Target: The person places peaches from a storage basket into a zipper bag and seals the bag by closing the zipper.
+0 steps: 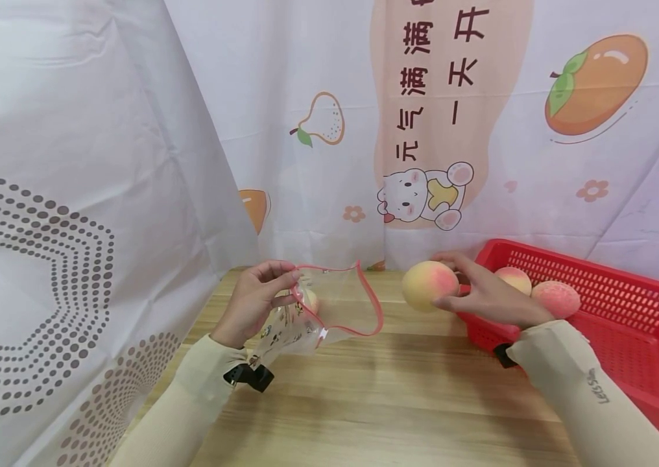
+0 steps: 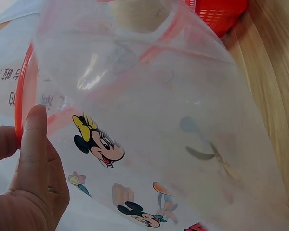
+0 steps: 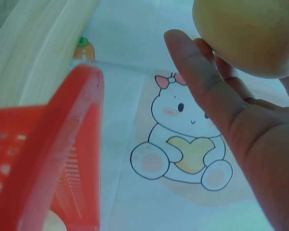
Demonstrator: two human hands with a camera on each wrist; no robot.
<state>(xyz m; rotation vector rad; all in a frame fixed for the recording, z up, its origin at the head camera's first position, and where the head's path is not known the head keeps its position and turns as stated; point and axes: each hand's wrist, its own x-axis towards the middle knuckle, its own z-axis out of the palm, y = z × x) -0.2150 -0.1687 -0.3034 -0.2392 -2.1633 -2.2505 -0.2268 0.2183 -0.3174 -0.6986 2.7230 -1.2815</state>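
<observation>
In my head view, I see the left hand (image 1: 256, 295) left of the frame's centre, its fingers pinching the red edge of a clear bag (image 1: 306, 334), whose mouth is spread open. A pale round fruit (image 1: 309, 301) shows through the film. Right of centre, the right hand (image 1: 478, 292) has its fingers curled around a peach (image 1: 425, 285), above the table (image 1: 388, 408). At the frame's right side, I see a red basket (image 1: 610, 350) with two more peaches (image 1: 556, 299) in it.
</observation>
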